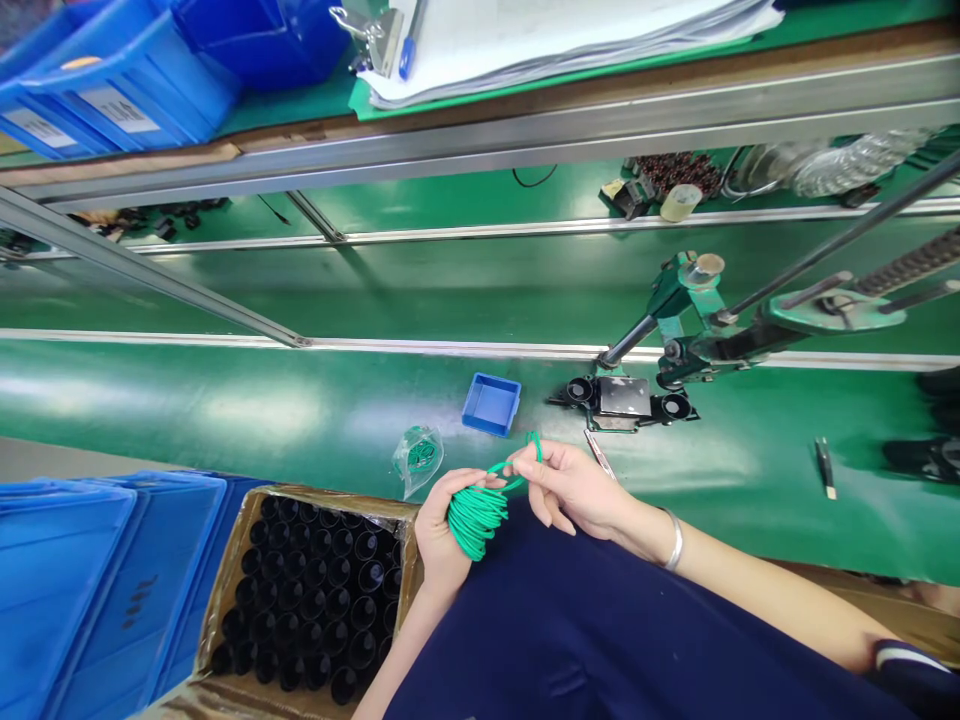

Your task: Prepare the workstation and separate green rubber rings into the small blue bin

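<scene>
My left hand (442,515) is closed around a thick bundle of thin green rings (480,518), held just above my lap. My right hand (566,485) pinches a green loop (514,470) at the top of the bundle, and its other fingers are curled loosely. The fingertips of both hands are close together at this loop. On the bench beyond my left hand lies a clear plastic bag (421,455) with more green rings in it. A small blue tray (491,404) sits past my hands.
A green hand press (697,330) with a black fixture (624,398) stands on the right. Tweezers (598,455) lie near my right hand. At lower left, a cardboard box (409,560) holds black cylindrical parts beside blue crates (172,590). A metal-edged shelf (525,125) spans overhead.
</scene>
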The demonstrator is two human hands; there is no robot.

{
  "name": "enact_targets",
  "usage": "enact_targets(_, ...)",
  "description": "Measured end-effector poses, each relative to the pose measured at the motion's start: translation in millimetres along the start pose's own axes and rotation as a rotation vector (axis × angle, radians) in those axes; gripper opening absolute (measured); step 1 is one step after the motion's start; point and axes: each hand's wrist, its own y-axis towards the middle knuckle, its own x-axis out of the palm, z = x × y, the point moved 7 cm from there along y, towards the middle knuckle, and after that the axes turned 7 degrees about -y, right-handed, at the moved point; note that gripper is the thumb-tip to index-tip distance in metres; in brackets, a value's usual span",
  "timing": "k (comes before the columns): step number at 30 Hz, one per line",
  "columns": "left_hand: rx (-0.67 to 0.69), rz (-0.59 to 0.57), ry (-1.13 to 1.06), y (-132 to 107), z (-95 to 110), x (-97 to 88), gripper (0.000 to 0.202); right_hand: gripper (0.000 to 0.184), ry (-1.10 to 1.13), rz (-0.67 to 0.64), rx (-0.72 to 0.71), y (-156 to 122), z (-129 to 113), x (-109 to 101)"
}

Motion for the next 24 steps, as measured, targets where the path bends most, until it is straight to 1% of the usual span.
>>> enact_targets(2, -0.029, 0.039, -0.046, 0.8, 0.1, -1.6, 0.024, 0.039, 0.033, 0.078, -0.038, 0.0, -6.0, -7.4)
enact_targets(4, -0.048, 0.054, -0.065, 2.0, 1.8, -2.5, 0.024, 0.036, 0.082, 0.172, -0.113, -0.9, -14.5, -17.3)
enact_targets(6, -0.052, 0.052, -0.063, 3.1, 4.1, -2.2, 0.023, 0.034, 0.101, 0.189, -0.143, -1.3, -19.0, -20.9)
enact_targets(8, -0.045, 0.037, -0.049, 4.1, 6.3, -0.7, 0.022, 0.035, 0.086, 0.121, -0.1, -0.6, -16.6, -15.4)
enact_targets(10, -0.031, 0.014, -0.001, 4.9, 7.8, 1.2, 0.023, 0.035, 0.045, 0.019, -0.052, -0.4, -11.2, -4.4)
enact_targets(12, -0.003, -0.008, 0.095, 5.4, 9.3, 2.2, 0.023, 0.033, -0.018, -0.058, -0.05, -0.7, -7.0, 6.1)
enact_targets(13, 0.014, -0.015, 0.148, 5.5, 10.0, 2.1, 0.024, 0.032, -0.052, -0.076, -0.06, -0.8, -5.5, 9.6)
enact_targets(15, 0.052, -0.029, 0.236, 5.3, 11.7, 1.5, 0.024, 0.03, -0.11, -0.074, -0.081, -0.6, -3.1, 12.2)
enact_targets(17, 0.081, -0.046, 0.281, 4.8, 13.0, 1.1, 0.024, 0.034, -0.147, -0.069, -0.081, -0.2, -0.6, 12.0)
enact_targets(21, 0.101, -0.066, 0.309, 4.1, 14.0, 1.5, 0.023, 0.038, -0.198, -0.076, -0.067, -0.3, 1.1, 9.1)
enact_targets(24, 0.1, -0.078, 0.329, 4.8, 14.7, 3.3, 0.021, 0.038, -0.258, -0.091, -0.094, -2.0, -2.4, 8.3)
